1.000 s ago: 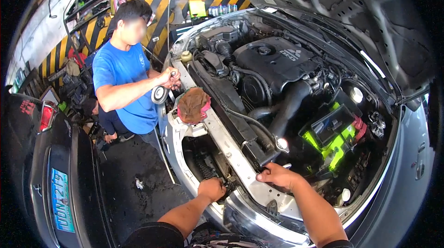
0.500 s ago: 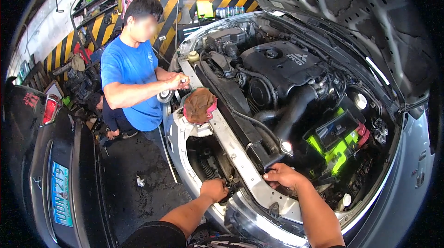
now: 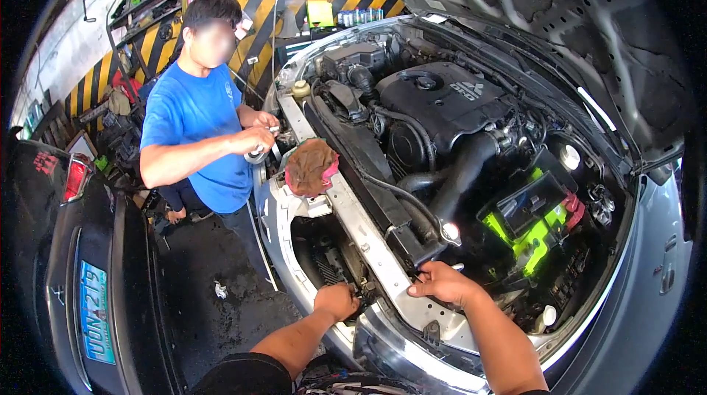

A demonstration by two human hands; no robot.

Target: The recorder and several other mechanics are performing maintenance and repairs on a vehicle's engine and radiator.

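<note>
The person's left hand (image 3: 337,301) is curled into a loose fist and reaches down into the dark opening at the near front of the silver car, where the headlight would sit; whatever it grips there is hidden, so it cannot be told whether it holds anything. The right hand (image 3: 440,282) lies palm down, fingers spread and flat, on the pale front crossmember (image 3: 353,225) just near the black radiator edge, clamped on nothing. Between and beyond the two hands the engine bay lies open under the raised hood (image 3: 560,19), with a black engine cover (image 3: 442,96) far in the middle and a black battery (image 3: 532,203) with bright green trim to the right. A reddish-brown rag (image 3: 309,166) rests on the crossmember farther to the left. Beside it, a co-worker in a blue shirt (image 3: 191,130) stands at the car's left corner, both hands together on a small metal part. A dark car (image 3: 81,277) is parked at the far left.
</note>
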